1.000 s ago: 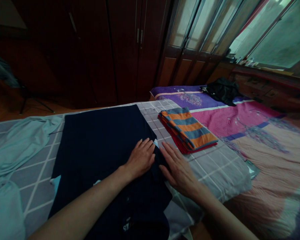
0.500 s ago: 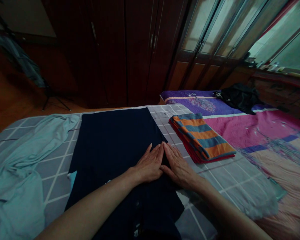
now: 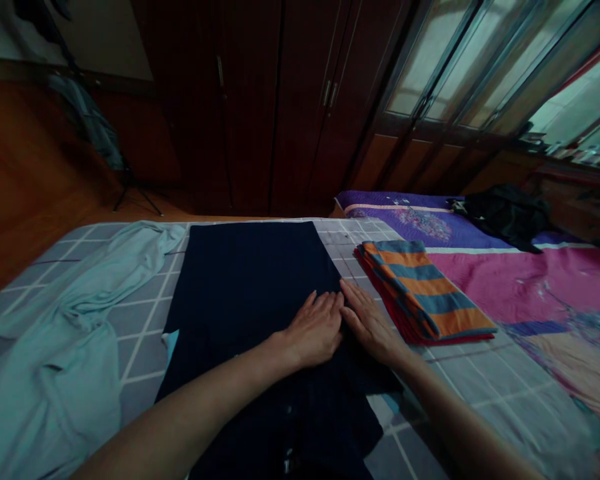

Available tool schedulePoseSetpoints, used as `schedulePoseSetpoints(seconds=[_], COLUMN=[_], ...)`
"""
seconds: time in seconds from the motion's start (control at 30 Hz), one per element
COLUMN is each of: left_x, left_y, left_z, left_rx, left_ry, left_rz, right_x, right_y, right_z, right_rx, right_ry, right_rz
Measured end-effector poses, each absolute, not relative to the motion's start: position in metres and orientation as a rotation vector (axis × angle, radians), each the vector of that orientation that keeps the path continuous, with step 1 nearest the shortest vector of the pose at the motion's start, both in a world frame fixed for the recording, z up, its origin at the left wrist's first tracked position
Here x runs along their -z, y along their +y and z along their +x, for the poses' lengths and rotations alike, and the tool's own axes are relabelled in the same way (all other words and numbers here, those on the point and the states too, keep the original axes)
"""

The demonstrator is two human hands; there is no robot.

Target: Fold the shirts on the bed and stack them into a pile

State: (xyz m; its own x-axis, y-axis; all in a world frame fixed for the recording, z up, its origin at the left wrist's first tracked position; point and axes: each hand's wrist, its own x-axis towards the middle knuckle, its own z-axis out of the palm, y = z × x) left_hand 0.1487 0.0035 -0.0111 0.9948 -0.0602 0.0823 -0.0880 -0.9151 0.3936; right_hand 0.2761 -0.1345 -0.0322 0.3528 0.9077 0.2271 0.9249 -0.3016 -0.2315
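A dark navy garment (image 3: 245, 280) lies spread on the checked bedsheet (image 3: 140, 333), a scrap of light blue showing at its left edge. My left hand (image 3: 317, 327) rests on its right part, fingers close together and slightly curled, palm down. Against it, at the garment's right edge, lies my right hand (image 3: 367, 320), its fingers stretched and its thumb touching my left hand. Part of the cloth spreads out beneath my right wrist. Right of my hands sits a folded orange and grey striped cloth (image 3: 430, 287) with red layers underneath.
A crumpled pale green garment (image 3: 80, 320) covers the bed's left side. Beyond the bed stand dark wardrobes (image 3: 300, 120) and a tripod (image 3: 127, 180). A purple and pink bedcover (image 3: 495, 267) carries a black garment (image 3: 505, 210) at the right.
The view has shifted, so the scene sits farther right and lower. My left fingers are more curled, and more dark cloth now spreads out beneath my right wrist.
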Motion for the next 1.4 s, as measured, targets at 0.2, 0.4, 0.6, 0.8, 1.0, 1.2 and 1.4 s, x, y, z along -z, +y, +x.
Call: schedulePoseSetpoints(seconds=[0.2, 0.4, 0.6, 0.8, 1.0, 1.2, 1.4], left_x=[-0.038, -0.013, 0.032, 0.019, -0.012, -0.017, -0.003], left_y=[0.069, 0.133, 0.128, 0.119, 0.087, 0.056, 0.052], left_z=[0.096, 0.011, -0.024, -0.031, -0.052, -0.054, -0.04], left_rx=[-0.146, -0.118, -0.101, -0.268, -0.036, 0.275, 0.114], left_ry=[0.035, 0.499, 0.81, 0.804, 0.768, 0.631, 0.633], left_rz=[2.885, 2.902, 2.865, 2.857, 2.675, 2.525, 2.418], right_x=[0.046, 0.046, 0.059, 0.043, 0.053, 0.056, 0.053], right_y=[-0.118, -0.1, -0.094, -0.107, -0.104, -0.103, -0.103], right_z=[0.292, 0.303, 0.304, 0.279, 0.268, 0.271, 0.267], right_rx=[0.161, 0.32, 0.284, 0.317, 0.251, 0.314, 0.347], right_ry=[-1.712, -1.796, -1.778, -1.835, -1.959, -1.963, -1.972], right_rz=[-2.454, -2.327, -2.35, -2.183, -2.147, -2.135, -2.172])
